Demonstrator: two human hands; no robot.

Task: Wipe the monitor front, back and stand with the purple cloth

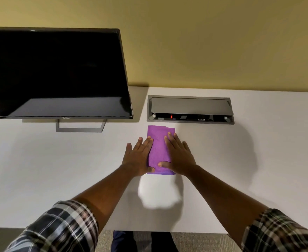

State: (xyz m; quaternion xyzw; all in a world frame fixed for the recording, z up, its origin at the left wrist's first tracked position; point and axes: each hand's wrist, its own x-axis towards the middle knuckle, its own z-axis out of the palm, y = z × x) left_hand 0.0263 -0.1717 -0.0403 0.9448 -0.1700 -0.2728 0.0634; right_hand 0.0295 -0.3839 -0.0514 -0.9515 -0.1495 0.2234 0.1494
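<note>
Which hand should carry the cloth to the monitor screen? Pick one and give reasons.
Left, probably. Both the left hand and right hand lie flat on the purple cloth, but the monitor stands to the left, so the left reaches without crossing.

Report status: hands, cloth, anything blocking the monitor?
Left hand and right hand flat, pressing purple cloth on desk. Monitor untouched. Nothing in the way.

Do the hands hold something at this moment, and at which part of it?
Nothing is gripped. The left hand and the right hand lie flat with straight fingers on the folded purple cloth, pressing its left and right sides against the table.
</note>
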